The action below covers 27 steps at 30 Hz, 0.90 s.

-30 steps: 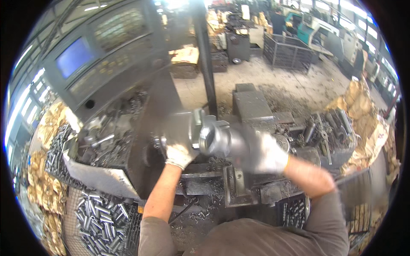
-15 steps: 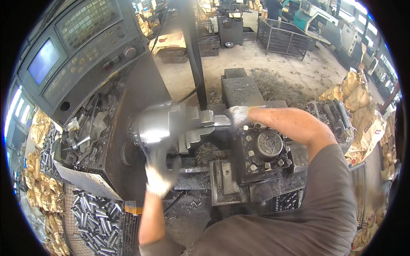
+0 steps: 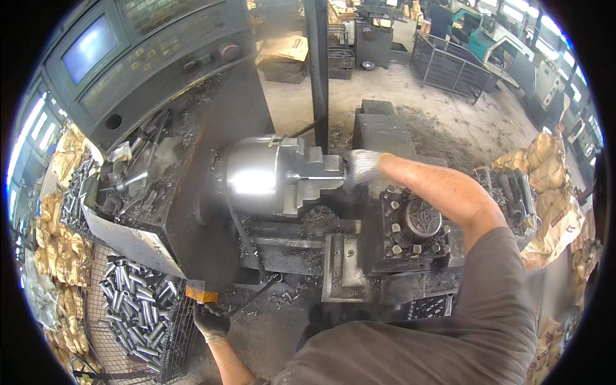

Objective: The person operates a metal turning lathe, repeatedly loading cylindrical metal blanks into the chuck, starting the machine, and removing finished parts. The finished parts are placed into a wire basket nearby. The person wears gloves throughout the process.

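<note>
My right hand (image 3: 363, 168), in a whitish work glove, is closed at the front of the lathe chuck's jaws (image 3: 317, 172). Its fingers wrap the end of a metal tube, now almost wholly hidden by glove and jaws. The big shiny chuck (image 3: 255, 174) lies to its left. Low at the left, my left hand (image 3: 212, 323) shows a dark, soiled glove palm, with fingers partly spread and nothing visible in it. It is beside the wire basket of short metal tubes (image 3: 136, 308), near the lower end of a dark rod (image 3: 255, 295).
A tool post (image 3: 416, 224) with several bolts stands under my right forearm. The control panel (image 3: 151, 54) rises at upper left, above a tray of tools and scraps (image 3: 138, 163). Metal chips lie on the machine bed. Brown paper sacks (image 3: 557, 199) are at right.
My left hand has dropped from below the chuck to beside the basket. My right hand is closer to the jaws, covering the tube length that showed before. The view has shifted.
</note>
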Available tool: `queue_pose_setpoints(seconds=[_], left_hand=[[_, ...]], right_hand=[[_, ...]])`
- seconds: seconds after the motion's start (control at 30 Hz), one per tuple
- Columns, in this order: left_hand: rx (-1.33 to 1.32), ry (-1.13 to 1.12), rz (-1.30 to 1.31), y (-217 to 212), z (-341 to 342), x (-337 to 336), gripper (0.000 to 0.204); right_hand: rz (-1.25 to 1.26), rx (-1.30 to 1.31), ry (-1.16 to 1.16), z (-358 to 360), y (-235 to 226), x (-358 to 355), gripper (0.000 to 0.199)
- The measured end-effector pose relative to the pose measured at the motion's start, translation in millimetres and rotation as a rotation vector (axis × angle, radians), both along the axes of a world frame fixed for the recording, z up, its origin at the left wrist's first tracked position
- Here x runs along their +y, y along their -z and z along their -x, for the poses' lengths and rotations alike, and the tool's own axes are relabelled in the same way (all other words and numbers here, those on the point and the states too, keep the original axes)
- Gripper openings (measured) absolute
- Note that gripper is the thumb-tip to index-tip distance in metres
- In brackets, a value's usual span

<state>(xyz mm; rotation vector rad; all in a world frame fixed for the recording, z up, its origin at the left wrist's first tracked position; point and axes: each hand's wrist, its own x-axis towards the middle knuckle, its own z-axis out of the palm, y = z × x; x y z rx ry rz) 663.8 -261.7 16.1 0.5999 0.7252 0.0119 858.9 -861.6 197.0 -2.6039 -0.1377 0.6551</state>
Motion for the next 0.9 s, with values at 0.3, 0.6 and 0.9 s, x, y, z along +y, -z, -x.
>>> queue_pose_setpoints(seconds=[0.3, 0.6, 0.9], left_hand=[[-0.066, 0.026, -0.813, 28, -9, 6, 0.025], [-0.722, -0.270, -1.968, -127, -19, -64, 0.043], [-0.671, 0.091, -2.365, -336, -280, -253, 0.077]], right_hand=[[0.227, -0.414, 0.230, 42, -22, -2, 0.062], [-0.576, -0.738, 0.479, 293, -69, 58, 0.031], [-0.700, -0.472, 0.599, 356, -9, 75, 0.030]])
